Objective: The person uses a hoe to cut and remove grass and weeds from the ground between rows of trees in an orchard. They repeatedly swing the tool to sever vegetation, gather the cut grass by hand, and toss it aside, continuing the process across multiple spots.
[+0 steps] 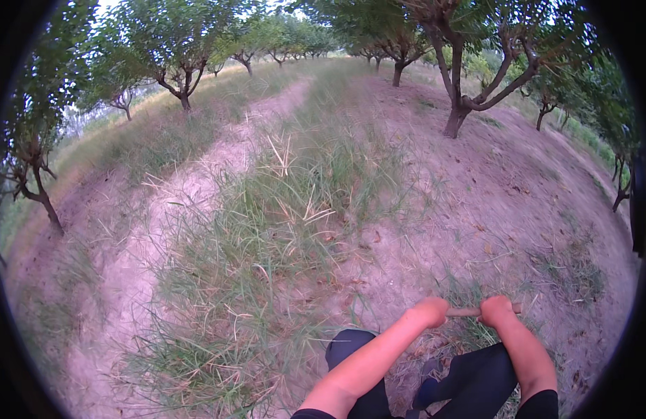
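Both of my hands grip one thin brown wooden stick [464, 312] held level in front of me, low in the picture. My left hand [430, 311] is closed around its left end. My right hand [497, 310] is closed around it further right, with a short stub of the stick showing past the fist. My bare forearms rise from the lower edge, and my dark trouser legs [476, 380] and a shoe show beneath them. What lies beyond the stick's ends is hidden by my fists.
I stand on bare reddish soil [504, 202] in an orchard. A strip of tall grass [267, 237] runs ahead, a dirt track [162, 230] to its left. Tree trunks stand at right [455, 119], left [47, 202] and far back [185, 98].
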Tool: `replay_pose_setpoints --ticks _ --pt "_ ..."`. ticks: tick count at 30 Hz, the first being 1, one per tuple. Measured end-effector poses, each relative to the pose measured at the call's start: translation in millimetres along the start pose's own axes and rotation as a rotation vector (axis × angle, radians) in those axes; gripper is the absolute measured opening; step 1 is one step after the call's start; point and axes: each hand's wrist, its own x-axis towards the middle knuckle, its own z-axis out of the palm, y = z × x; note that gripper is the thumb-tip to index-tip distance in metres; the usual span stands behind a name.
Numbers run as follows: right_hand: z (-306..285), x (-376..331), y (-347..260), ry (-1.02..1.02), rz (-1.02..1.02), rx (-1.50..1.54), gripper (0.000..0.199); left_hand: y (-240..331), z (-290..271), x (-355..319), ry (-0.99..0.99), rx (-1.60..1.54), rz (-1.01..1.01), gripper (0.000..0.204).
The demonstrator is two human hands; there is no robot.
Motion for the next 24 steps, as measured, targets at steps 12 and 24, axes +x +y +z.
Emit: replay_pose_setpoints --ticks 12,24 --pt "-8 -10 5 0.052 -0.035 0.142 0.045 -10 -12 -3 0.031 0.016 -0.027 0.03" --pt "-39 -23 -4 0.452 0.022 0.462 0.047 -54 -16 41 0.279 -0.526 -0.401 0.054"
